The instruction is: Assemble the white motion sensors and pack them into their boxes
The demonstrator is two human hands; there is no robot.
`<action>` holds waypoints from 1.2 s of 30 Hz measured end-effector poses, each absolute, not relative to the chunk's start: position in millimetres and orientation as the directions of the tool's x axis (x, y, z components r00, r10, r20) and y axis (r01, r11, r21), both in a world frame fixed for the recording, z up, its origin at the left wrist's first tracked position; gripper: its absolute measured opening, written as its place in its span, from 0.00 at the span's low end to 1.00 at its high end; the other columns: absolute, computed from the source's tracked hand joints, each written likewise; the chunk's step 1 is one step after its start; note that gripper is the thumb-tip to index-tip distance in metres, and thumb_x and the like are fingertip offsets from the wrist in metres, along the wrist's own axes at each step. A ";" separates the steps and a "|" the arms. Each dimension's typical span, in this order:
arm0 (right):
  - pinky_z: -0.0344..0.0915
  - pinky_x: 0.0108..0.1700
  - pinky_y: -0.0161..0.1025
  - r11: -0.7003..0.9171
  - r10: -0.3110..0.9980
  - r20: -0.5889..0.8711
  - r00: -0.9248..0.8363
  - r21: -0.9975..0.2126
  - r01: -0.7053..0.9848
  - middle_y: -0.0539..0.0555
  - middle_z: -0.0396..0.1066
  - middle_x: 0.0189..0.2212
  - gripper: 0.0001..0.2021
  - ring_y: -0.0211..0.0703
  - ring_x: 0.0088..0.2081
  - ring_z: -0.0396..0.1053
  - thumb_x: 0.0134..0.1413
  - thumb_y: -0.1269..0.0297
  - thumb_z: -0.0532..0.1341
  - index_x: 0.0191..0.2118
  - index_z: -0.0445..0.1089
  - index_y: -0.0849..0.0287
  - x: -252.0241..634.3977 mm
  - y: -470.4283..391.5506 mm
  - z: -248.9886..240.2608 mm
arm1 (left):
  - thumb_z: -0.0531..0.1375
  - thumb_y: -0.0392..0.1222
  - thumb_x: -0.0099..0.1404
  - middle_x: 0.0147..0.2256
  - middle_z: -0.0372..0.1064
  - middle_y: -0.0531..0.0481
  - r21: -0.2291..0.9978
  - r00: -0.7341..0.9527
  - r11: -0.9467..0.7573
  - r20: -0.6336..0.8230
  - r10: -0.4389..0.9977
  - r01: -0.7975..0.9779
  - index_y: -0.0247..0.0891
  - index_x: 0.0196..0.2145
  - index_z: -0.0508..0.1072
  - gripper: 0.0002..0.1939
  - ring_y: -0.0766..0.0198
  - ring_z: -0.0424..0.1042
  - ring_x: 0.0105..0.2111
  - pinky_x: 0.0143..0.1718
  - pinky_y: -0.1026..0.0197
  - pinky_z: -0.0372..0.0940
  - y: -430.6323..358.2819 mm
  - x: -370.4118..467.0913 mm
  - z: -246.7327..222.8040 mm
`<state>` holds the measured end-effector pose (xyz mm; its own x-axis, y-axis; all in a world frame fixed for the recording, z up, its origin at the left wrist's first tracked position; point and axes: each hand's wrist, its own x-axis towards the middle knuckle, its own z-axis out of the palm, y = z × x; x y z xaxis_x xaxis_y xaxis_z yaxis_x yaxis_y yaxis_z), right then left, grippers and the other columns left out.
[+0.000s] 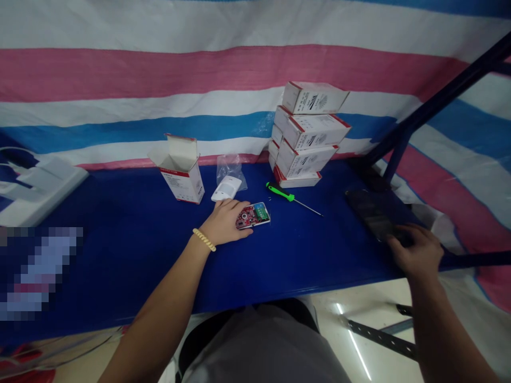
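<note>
My left hand (pixel 228 221) is closed round the left end of a small device with a bare red circuit board (pixel 248 217), which lies on the blue table; a green part sits at its right end. Just behind that hand rests a white plastic cover (pixel 226 188), partly on a clear plastic bag (pixel 232 169). At the table's right side, my right hand (pixel 417 250) grips the near end of a dark phone-like slab (pixel 369 214). A screwdriver (pixel 293 198) with a green and black handle lies between the two hands.
An opened white and red carton (pixel 181 178) stands behind on the left. Several similar boxes (pixel 311 138) are stacked at the back against the striped sheet. A white power strip (pixel 38 186) lies far left. Blue metal frame bars (pixel 395 154) border the right side.
</note>
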<state>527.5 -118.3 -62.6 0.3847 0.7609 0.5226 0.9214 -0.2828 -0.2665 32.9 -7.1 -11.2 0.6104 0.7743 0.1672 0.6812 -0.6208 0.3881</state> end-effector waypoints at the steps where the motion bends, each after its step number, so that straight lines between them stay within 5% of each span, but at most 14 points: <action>1: 0.64 0.55 0.52 -0.289 0.762 0.517 0.390 -0.267 0.919 0.66 0.73 0.42 0.20 0.61 0.50 0.71 0.41 0.48 0.57 0.35 0.71 0.59 526.6 -118.1 -62.1 | 0.66 0.52 0.55 0.53 0.67 0.42 0.387 0.611 -0.622 0.166 0.774 0.681 0.37 0.56 0.64 0.34 0.48 0.64 0.53 0.56 0.46 0.55 -7.1 32.9 -11.2; 10: 0.62 0.56 0.52 -0.291 0.782 0.481 0.397 -0.281 0.914 0.65 0.73 0.42 0.18 0.61 0.52 0.69 0.42 0.51 0.57 0.38 0.70 0.56 518.4 -119.2 -55.7 | 0.66 0.52 0.55 0.53 0.68 0.43 0.399 0.611 -0.619 0.165 0.774 0.676 0.38 0.56 0.64 0.34 0.49 0.65 0.53 0.57 0.46 0.55 -7.0 32.6 -10.9; 19: 0.58 0.59 0.54 -0.251 0.896 0.323 0.304 -0.195 0.948 0.67 0.66 0.54 0.34 0.61 0.58 0.62 0.47 0.42 0.53 0.54 0.64 0.61 512.6 -112.5 -51.4 | 0.65 0.53 0.55 0.53 0.67 0.42 0.400 0.613 -0.615 0.151 0.776 0.680 0.38 0.56 0.64 0.34 0.48 0.64 0.53 0.56 0.45 0.55 -6.4 32.4 -10.5; 24: 0.60 0.54 0.62 -0.361 0.911 0.180 0.372 -0.095 0.928 0.64 0.61 0.60 0.39 0.68 0.59 0.59 0.47 0.36 0.52 0.61 0.60 0.54 504.4 -103.7 -43.7 | 0.65 0.53 0.55 0.53 0.67 0.43 0.404 0.611 -0.609 0.141 0.779 0.683 0.39 0.56 0.64 0.34 0.48 0.64 0.53 0.56 0.45 0.56 -7.0 32.3 -9.2; 36: 0.60 0.48 0.67 -0.400 0.892 0.186 0.412 -0.100 0.911 0.69 0.63 0.57 0.40 0.74 0.56 0.61 0.46 0.36 0.53 0.62 0.61 0.53 502.0 -93.1 -42.3 | 0.66 0.53 0.54 0.53 0.66 0.41 0.397 0.620 -0.621 0.147 0.770 0.676 0.38 0.57 0.63 0.35 0.47 0.64 0.54 0.56 0.45 0.56 -7.3 31.7 -10.7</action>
<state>502.0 -93.1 -42.3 0.4119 0.8921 0.1858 0.9111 -0.3999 -0.0996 31.7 -7.3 -10.7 0.6205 0.7703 0.1472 0.6762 -0.6206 0.3970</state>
